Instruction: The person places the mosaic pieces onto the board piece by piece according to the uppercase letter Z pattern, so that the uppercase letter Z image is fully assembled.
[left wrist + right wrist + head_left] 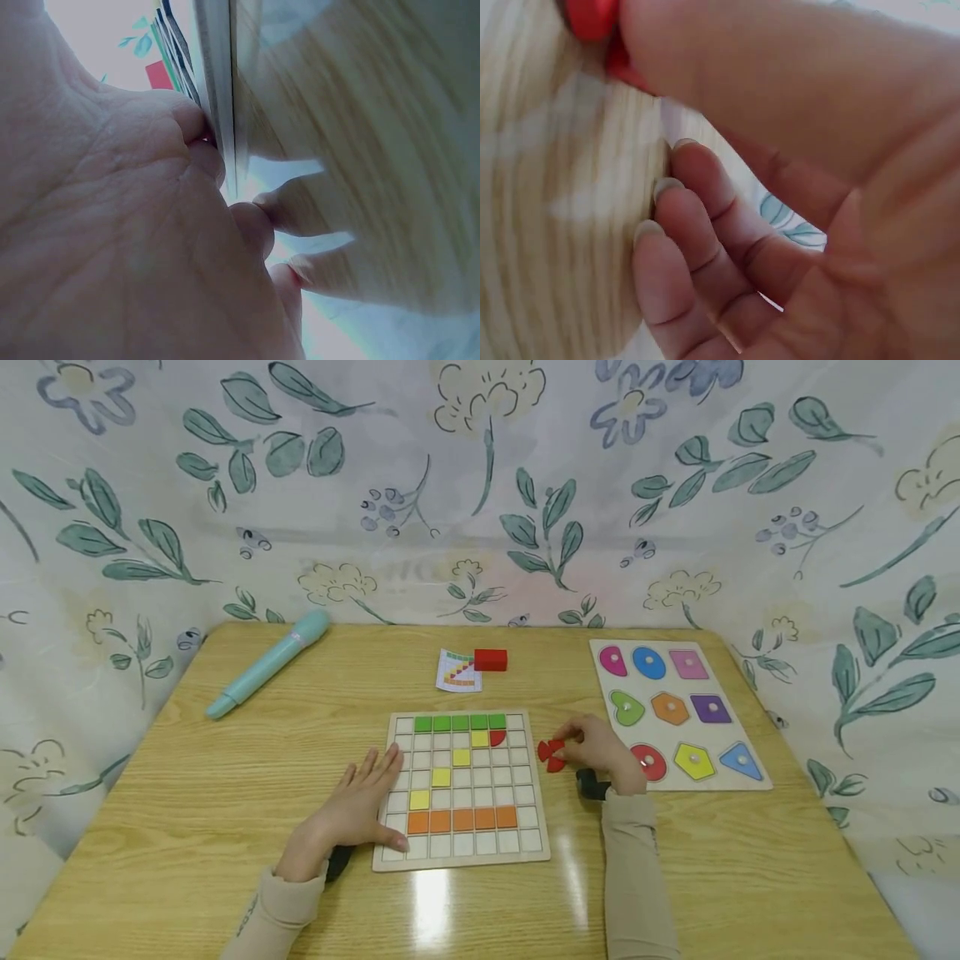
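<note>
A wooden grid board [536, 852] holds a row of green squares [460, 723], a diagonal of yellow squares [441, 777], a row of orange squares [462, 819] and one red quarter-circle piece [497, 738]. With fingers spread, my left hand [352, 810] rests on the board's left edge; its fingertips also meet the table in the left wrist view. Right of the board, my right hand [600, 750] pinches at a small cluster of red quarter-circle pieces [554, 766], thumb and index fingertip together. In the right wrist view the thumb hides most of the red pieces [592, 19].
Behind the board lie a pattern card [457, 675] and a red block [491, 660] overlapping its corner. A shape puzzle board [652, 652] with knobbed pieces is at the right, partly under my right wrist. A turquoise stick-like object [270, 667] lies back left. Floral cloth surrounds the table.
</note>
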Demonstrator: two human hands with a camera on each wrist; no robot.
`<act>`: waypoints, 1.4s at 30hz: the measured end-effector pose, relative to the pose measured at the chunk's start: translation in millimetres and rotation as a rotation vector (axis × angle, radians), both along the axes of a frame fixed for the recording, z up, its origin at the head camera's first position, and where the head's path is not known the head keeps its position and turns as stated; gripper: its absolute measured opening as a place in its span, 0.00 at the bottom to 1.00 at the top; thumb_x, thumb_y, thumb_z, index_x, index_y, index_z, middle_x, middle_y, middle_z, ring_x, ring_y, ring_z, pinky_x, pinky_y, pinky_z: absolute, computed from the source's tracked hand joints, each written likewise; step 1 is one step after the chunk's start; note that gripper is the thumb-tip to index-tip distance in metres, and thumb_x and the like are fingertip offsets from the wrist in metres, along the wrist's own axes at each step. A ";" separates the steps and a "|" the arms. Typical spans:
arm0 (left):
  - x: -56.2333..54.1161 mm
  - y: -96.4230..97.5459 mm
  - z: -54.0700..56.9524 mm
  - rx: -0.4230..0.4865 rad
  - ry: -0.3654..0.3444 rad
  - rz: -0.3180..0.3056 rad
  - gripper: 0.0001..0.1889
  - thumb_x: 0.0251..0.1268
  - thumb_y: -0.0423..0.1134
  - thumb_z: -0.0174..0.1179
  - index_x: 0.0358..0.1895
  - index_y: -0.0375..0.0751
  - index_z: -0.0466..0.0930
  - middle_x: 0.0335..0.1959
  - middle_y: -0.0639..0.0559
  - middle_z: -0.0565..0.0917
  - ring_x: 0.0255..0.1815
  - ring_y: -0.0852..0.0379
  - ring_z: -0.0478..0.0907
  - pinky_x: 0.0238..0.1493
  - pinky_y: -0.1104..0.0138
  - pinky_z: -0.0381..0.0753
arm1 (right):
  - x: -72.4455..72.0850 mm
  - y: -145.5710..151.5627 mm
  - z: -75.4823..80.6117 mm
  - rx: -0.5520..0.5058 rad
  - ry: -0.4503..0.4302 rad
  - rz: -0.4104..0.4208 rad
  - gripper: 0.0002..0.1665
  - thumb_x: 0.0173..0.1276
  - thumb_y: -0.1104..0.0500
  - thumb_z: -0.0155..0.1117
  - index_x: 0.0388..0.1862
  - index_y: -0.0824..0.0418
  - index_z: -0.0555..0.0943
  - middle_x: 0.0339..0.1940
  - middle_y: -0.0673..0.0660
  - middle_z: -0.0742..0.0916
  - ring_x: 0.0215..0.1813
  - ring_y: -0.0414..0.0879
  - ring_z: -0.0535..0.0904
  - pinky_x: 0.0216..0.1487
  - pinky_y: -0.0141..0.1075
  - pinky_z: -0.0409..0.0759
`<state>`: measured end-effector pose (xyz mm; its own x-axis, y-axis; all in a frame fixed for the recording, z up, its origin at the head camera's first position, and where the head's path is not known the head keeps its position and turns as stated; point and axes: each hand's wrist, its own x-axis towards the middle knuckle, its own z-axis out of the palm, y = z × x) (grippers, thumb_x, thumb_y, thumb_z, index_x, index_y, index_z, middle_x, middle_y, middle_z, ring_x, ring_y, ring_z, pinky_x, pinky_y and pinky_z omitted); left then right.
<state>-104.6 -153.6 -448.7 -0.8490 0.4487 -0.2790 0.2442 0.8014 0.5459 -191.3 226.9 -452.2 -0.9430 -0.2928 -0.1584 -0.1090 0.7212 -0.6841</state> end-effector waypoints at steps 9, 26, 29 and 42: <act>-0.4 -0.8 -0.3 0.003 0.001 -0.001 0.69 0.36 0.59 0.73 0.77 0.32 0.37 0.80 0.37 0.37 0.78 0.32 0.29 0.73 0.34 0.30 | -0.1 -9.2 -1.0 0.019 0.095 -0.089 0.09 0.62 0.68 0.65 0.42 0.65 0.81 0.41 0.63 0.84 0.43 0.53 0.78 0.49 0.45 0.78; -0.4 0.0 -0.8 -0.004 0.009 -0.005 0.69 0.36 0.60 0.74 0.77 0.32 0.38 0.80 0.37 0.37 0.78 0.31 0.30 0.73 0.34 0.31 | 2.4 -68.3 4.2 -0.240 -0.065 -0.124 0.10 0.67 0.59 0.65 0.43 0.63 0.84 0.37 0.59 0.87 0.31 0.42 0.81 0.32 0.31 0.80; -0.3 0.2 0.1 0.001 0.008 -0.004 0.69 0.37 0.59 0.74 0.77 0.32 0.37 0.80 0.37 0.37 0.78 0.31 0.29 0.73 0.34 0.31 | 7.8 -88.5 6.0 -0.241 -0.095 -0.069 0.08 0.66 0.60 0.66 0.40 0.63 0.86 0.37 0.59 0.88 0.29 0.40 0.81 0.33 0.31 0.82; -0.4 0.9 2.5 -0.007 0.007 -0.001 0.69 0.36 0.59 0.74 0.77 0.31 0.38 0.80 0.37 0.37 0.78 0.31 0.29 0.73 0.34 0.31 | 21.5 -125.2 4.7 -0.169 0.014 -0.174 0.08 0.57 0.61 0.74 0.29 0.63 0.82 0.23 0.57 0.86 0.21 0.40 0.78 0.24 0.29 0.78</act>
<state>-105.0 -152.7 -446.3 -0.8505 0.4479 -0.2757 0.2492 0.8047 0.5388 -169.8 101.7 -447.6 -0.9833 -0.1468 -0.1075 -0.0034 0.6056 -0.7957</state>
